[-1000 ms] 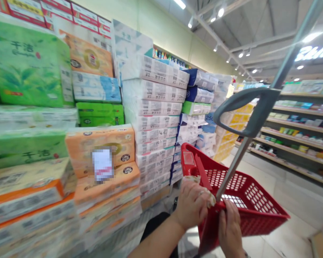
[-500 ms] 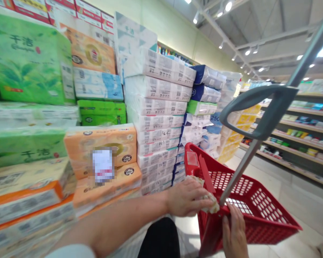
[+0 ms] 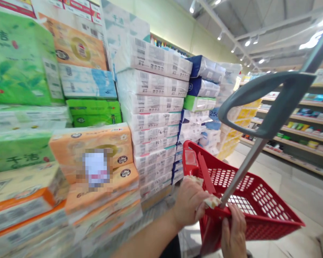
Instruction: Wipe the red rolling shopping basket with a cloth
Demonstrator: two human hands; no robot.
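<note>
A red plastic shopping basket [image 3: 269, 225] with a perforated body stands tilted before me. Its long metal pole [image 3: 242, 168] carries a grey loop handle [image 3: 278, 107] that reaches up to the right. My left hand [image 3: 191, 199] is closed over a crumpled, pale patterned cloth [image 3: 212, 201], which lies against the basket's near rim. At the near corner, just right of the pole's foot, my right hand [image 3: 233, 229] grips the red rim with the fingers over the top and the thumb on the near side.
Tall stacks of packaged tissues [image 3: 156, 104] line the left side, with orange packs [image 3: 97, 143] and green packs [image 3: 18, 61] closest. Shelves of goods [image 3: 298, 122] run along the right. Pale floor tiles [image 3: 280, 247] show around the basket.
My left hand has shifted slightly along the rim with the cloth, its forearm now coming from lower down. My right hand stays on the rim. The view has turned a little to the right.
</note>
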